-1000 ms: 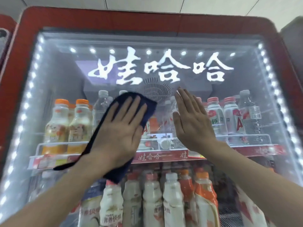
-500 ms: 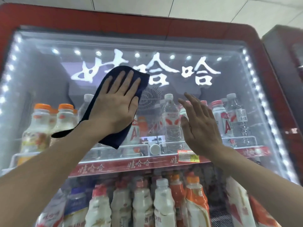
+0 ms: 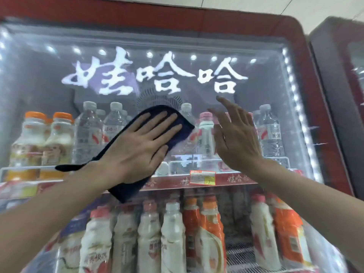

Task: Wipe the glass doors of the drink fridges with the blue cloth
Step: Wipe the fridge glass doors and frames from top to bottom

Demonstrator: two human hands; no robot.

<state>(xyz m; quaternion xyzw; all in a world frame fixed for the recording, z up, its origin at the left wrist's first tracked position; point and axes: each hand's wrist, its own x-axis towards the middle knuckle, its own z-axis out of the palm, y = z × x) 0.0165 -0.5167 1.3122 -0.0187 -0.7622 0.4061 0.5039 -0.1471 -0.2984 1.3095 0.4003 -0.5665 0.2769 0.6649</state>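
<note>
A red-framed drink fridge fills the view, and its glass door point(image 3: 49, 91) carries large white characters near the top. My left hand point(image 3: 141, 148) lies flat with spread fingers on the dark blue cloth point(image 3: 177, 134) and presses it against the glass at mid height, in front of the top bottle shelf. A tail of the cloth sticks out to the left of my wrist. My right hand point(image 3: 236, 138) is open with fingers apart just right of the cloth, at the glass; whether it touches the glass is unclear.
Behind the glass, several bottles stand on two shelves with a price tag point(image 3: 202, 177) on the upper shelf rail. LED strips line the door's edges. A second red fridge point(image 3: 338, 79) stands close on the right.
My left hand slid the cloth from up by the white characters down and to the right, toward the middle of the door. My right hand stayed nearby with its fingers lifting slightly.
</note>
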